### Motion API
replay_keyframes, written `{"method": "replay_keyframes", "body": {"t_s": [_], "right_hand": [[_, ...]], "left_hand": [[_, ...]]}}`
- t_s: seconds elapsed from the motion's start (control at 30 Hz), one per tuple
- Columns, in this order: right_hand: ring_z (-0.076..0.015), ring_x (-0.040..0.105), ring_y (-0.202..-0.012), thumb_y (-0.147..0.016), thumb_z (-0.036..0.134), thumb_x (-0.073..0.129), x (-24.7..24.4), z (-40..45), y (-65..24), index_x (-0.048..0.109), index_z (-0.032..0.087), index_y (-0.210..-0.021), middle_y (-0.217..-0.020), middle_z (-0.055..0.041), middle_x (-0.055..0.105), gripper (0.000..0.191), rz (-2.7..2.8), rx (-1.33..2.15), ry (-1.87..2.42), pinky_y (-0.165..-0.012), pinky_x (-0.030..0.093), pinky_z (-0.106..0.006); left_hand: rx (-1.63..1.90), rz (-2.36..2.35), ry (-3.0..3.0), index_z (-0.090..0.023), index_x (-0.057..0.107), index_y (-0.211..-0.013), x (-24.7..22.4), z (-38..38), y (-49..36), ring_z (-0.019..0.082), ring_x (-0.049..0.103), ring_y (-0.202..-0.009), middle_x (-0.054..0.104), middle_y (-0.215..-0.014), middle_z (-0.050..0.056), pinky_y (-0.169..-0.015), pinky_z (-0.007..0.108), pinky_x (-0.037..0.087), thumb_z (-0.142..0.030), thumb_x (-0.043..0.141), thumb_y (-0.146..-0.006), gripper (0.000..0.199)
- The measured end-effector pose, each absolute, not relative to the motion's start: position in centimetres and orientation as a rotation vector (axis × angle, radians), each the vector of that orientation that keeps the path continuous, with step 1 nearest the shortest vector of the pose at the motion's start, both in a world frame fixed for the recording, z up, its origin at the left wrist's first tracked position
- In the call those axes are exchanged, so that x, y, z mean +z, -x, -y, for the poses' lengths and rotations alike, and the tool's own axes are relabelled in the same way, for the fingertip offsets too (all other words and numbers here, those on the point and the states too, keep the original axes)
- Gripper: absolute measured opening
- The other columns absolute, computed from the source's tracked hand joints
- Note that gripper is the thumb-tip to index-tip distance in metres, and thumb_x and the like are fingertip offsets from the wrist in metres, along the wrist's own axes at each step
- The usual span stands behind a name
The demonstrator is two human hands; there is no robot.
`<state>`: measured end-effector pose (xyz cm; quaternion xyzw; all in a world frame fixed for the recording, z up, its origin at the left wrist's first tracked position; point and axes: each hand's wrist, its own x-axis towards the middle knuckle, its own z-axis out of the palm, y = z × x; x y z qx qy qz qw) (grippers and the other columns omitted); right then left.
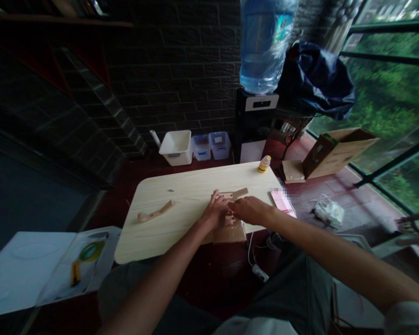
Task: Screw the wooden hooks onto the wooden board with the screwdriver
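On the pale wooden table, both hands meet over a small wooden assembly [226, 195] with dark holes. My left hand [216, 209] grips it from the left, its fingers bent over the wood. Close against it, my right hand [250, 208] is closed, and whatever its fingers pinch is hidden. A flat wooden strip [240, 192] sticks out beyond the right hand. Under the hands, a cardboard piece [230, 233] reaches over the near table edge. Farther left lies a separate angled wooden piece [156, 214] with dark holes.
The table [192, 184] also bears a small yellow-capped bottle [264, 164], a pink booklet [282, 203] and a small grey piece [170, 190]. An open case [87, 265] stands at left. Behind are plastic bins [176, 148] and a water dispenser [256, 121]. A power strip [260, 273] lies below.
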<state>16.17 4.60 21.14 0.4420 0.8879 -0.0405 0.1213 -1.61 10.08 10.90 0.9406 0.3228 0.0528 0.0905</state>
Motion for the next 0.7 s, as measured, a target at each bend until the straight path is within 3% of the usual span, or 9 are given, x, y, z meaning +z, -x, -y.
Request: {"method": "replay_keyframes", "body": {"t_s": [0.53, 0.7], "right_hand": [[-0.0298, 0.077, -0.098, -0.1, 0.017, 0.052, 19.7, -4.9, -16.3, 0.058, 0.009, -0.125, -0.108, -0.0186, 0.076, 0.027, -2.639, -0.095, -1.261, -0.077, 0.06, -0.037], [-0.0308, 0.077, -0.099, -0.1, 0.025, 0.057, 20.1, -4.8, -16.6, 0.059, 0.01, -0.127, -0.109, -0.0192, 0.076, 0.03, -2.634, -0.138, -1.292, -0.074, 0.06, -0.036]], "left_hand": [[0.168, -0.961, -2.781, -0.031, 0.075, -0.096, 10.9, -9.9, 1.8, 0.028, 0.053, -0.126, 0.068, -0.12, 0.002, -0.13, 0.06, 0.0, -0.046, 0.084, -0.074, 0.028], [0.152, -0.969, -2.786, -0.033, 0.076, -0.098, 11.0, -9.9, 1.7, 0.028, 0.052, -0.127, 0.067, -0.123, 0.001, -0.13, 0.06, 0.002, -0.045, 0.085, -0.073, 0.029]]}}
